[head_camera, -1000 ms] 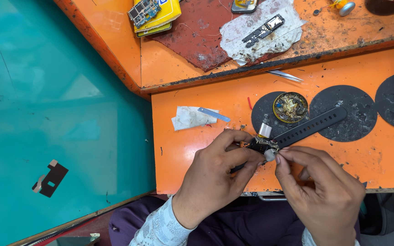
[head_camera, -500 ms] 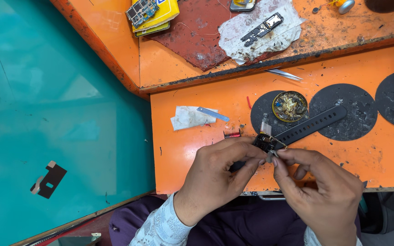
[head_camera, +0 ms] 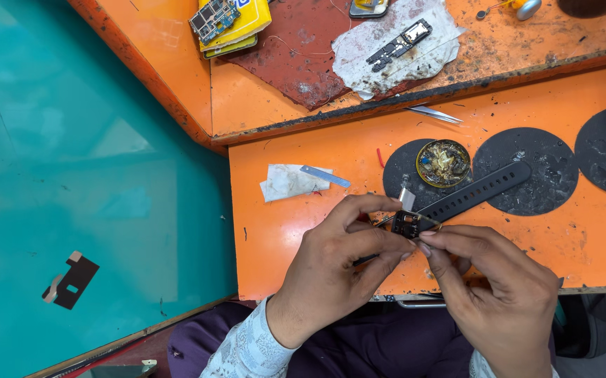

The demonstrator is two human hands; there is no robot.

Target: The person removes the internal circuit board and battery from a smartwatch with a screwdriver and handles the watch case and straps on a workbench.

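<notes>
Watch body [head_camera: 408, 224] with its black strap [head_camera: 481, 190] sits pinched between the left hand [head_camera: 338, 269] and right hand [head_camera: 495, 287], both grasping it just above the orange bench [head_camera: 296, 238]. Beyond the fingers, a small round tin [head_camera: 443, 162] holds brownish residue and rests on a black disc [head_camera: 408, 171]. Left of the hands lies teal floor [head_camera: 72, 175].
</notes>
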